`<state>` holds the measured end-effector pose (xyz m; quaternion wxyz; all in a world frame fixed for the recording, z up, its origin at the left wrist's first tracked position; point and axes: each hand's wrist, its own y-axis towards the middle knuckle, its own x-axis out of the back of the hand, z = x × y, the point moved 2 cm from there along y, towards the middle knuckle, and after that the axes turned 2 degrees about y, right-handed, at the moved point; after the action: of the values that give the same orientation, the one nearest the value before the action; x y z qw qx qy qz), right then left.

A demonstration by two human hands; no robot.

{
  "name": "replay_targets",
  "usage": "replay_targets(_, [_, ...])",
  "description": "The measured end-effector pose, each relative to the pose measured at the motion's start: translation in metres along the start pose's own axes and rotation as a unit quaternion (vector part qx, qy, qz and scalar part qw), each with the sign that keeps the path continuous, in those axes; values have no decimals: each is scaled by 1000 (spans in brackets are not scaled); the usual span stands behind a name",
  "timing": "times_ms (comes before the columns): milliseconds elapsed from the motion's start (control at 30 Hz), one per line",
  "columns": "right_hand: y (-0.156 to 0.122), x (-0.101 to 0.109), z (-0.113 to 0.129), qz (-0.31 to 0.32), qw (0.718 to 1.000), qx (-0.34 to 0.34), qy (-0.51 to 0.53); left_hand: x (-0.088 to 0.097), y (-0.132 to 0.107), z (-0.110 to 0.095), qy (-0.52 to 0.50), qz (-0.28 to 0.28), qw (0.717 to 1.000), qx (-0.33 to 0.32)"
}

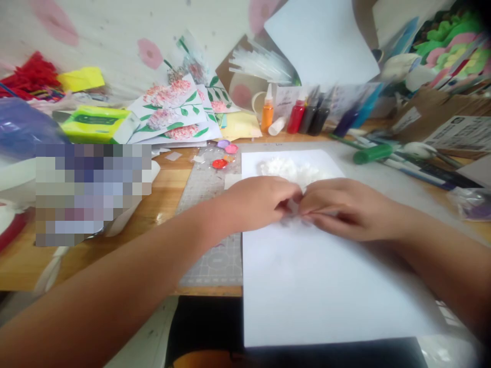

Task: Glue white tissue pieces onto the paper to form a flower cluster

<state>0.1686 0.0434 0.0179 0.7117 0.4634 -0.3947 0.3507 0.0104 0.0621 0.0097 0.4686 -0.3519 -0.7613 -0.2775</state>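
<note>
A large sheet of white paper (307, 291) lies in front of me, its near end reaching past the table edge. Fluffy white tufts (282, 166) form a cluster on its far part; cotton or crumpled tissue, I cannot tell which. Just in front of that cluster, my left hand (261, 202) and my right hand (349, 204) meet over the sheet. The fingers of both are closed in a pinch, tips together. Something small and whitish shows faintly between them, too blurred to name.
A grey cutting mat (210, 245) lies under the paper, with small paint pots (220, 163) at its far left. Paint bottles (295, 115) stand behind. Pens and a green tube (373, 153) lie right, near a cardboard box (437, 120). Flower pictures (172, 112) lean at the back.
</note>
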Motion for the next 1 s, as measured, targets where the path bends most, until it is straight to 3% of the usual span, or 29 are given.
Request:
replay_targets(267, [0, 0, 1, 24, 999, -22, -36, 3, -2, 2, 15, -12, 1000, -3])
replay_targets(600, [1, -2, 0, 63, 994, -77, -35, 20, -6, 10, 53, -89, 992, 70])
replay_targets(700, [1, -3, -2, 58, 994, -87, -13, 26, -10, 15, 66, -48, 993, 82])
replay_targets(767, [0, 0, -6, 8, 994, -96, 52, 31, -13, 21, 69, 13, 991, 114])
replay_targets(833, [-3, 7, -13, -137, 965, -125, 185, 35, -17, 26, 64, 67, 984, 154])
replay_targets(900, [-7, 15, -24, -308, 878, -170, 325, 37, -20, 28, 50, 107, 977, 180])
replay_targets(967, [-11, 18, -33, -405, 795, -209, 400, 36, -20, 28, 35, 136, 973, 185])
replay_targets(1000, [-12, 18, -37, -415, 778, -225, 414, 35, -19, 28, 30, 147, 972, 182])
